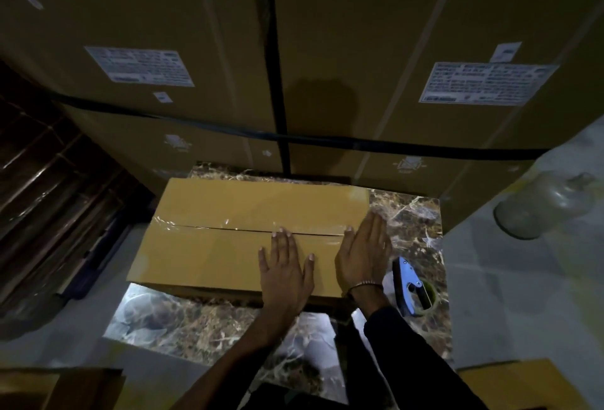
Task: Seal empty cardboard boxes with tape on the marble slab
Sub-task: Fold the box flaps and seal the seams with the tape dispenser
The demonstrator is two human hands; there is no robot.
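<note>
A closed tan cardboard box lies on the marble slab. Clear tape runs along its centre seam. My left hand rests flat on the box top, fingers spread, fingertips at the seam. Beside it, my right hand lies flat near the box's right end, fingers together, tips reaching over the right edge. A blue tape dispenser with a roll of clear tape lies on the slab just right of my right wrist. Neither hand holds anything.
Large strapped cartons with white labels tower right behind the slab. A clear glass jar lies on the pale floor at the right. Flattened cardboard sits at the bottom left, another box corner at the bottom right. Dark stacked material fills the left side.
</note>
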